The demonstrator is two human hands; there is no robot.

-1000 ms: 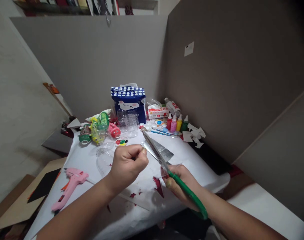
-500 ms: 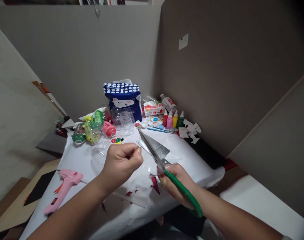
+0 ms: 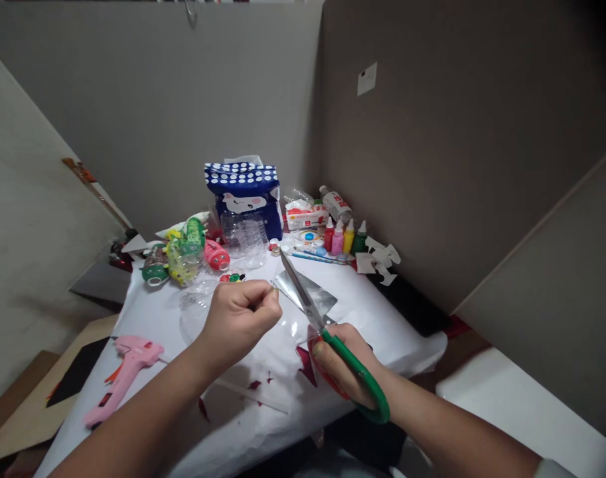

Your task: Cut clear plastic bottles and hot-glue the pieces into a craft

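My right hand (image 3: 350,362) is wrapped round the green-handled scissors (image 3: 355,365), whose blades point up and to the left. A red piece of clear plastic (image 3: 327,372) shows beside its fingers. My left hand (image 3: 243,318) is closed left of the blades, thumb and forefinger pressed together; anything between them is too small to make out. Behind the blades a silvery sheet (image 3: 320,295) lies on the white-covered table (image 3: 402,345). Clear curved plastic (image 3: 193,309) lies behind my left hand. Dark red scraps (image 3: 306,366) are scattered below the hands.
A pink glue gun (image 3: 128,372) lies at the left. Painted bottles (image 3: 190,242), clear plastic cups (image 3: 245,239) and a blue bag (image 3: 243,199) stand behind. Paint bottles (image 3: 337,239), brushes (image 3: 320,257) and white paper scraps (image 3: 379,259) are at the back right.
The scissors and my right hand have shifted slightly; the blades now look closer together. The clear plastic near the right fingers has changed position. My left hand stays closed.
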